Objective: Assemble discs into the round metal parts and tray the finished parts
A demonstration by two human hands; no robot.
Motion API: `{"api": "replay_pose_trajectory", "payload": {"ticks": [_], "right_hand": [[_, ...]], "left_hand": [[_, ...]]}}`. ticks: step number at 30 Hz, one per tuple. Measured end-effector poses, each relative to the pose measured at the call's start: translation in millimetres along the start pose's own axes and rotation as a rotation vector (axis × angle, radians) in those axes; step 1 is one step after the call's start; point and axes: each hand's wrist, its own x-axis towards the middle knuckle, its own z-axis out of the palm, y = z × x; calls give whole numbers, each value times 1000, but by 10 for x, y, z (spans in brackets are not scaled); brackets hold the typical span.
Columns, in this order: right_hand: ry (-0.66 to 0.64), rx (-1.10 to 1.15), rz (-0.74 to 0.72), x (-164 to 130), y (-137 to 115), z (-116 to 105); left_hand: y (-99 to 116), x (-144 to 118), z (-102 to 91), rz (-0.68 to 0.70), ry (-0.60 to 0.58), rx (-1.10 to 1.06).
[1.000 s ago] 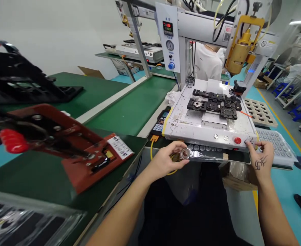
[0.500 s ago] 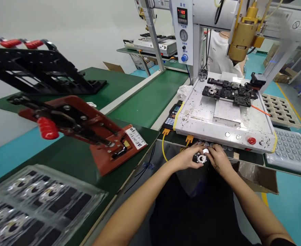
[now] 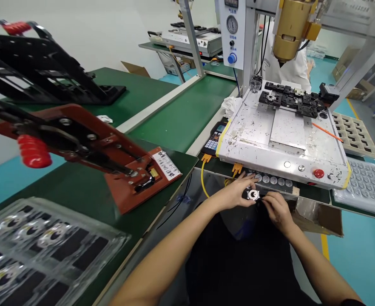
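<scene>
no text is legible, even on the white label (image 3: 166,165).

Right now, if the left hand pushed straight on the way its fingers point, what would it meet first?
Probably the small black round part with a shiny centre it already grips; beyond that, the right hand, though depth is unclear.

Low in the centre of the frame, a small black part with a silver ring (image 3: 253,194) is held between the left hand (image 3: 235,195) and the right hand (image 3: 276,210), just below the white machine base (image 3: 270,136). A red toggle clamp (image 3: 88,148) is seen at left on the green tabletop (image 3: 174,119), and a clear parts tray (image 3: 44,250) at lower left. The right hand's grip is probably on the part's edge.
</scene>
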Motion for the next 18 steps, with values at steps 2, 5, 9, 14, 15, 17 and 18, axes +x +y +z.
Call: {"api": "replay_pose_trajectory", "payload": {"ticks": [2, 5, 9, 14, 15, 17, 18], "right_hand": [[87, 36, 117, -49, -97, -144], [142, 81, 267, -17, -265, -383], [110, 266, 468, 140, -533, -564], [57, 568, 606, 298, -764, -471], [30, 615, 617, 316, -786, -439], [-12, 673, 617, 342, -820, -389], [-25, 684, 607, 352, -835, -376]], "left_hand": [[77, -12, 86, 27, 55, 59], [237, -68, 170, 70, 151, 88], [489, -236, 187, -72, 284, -109], [694, -453, 207, -265, 384, -673], [717, -484, 213, -285, 394, -780], [756, -538, 220, -301, 407, -931], [774, -562, 221, -300, 417, -974]]}}
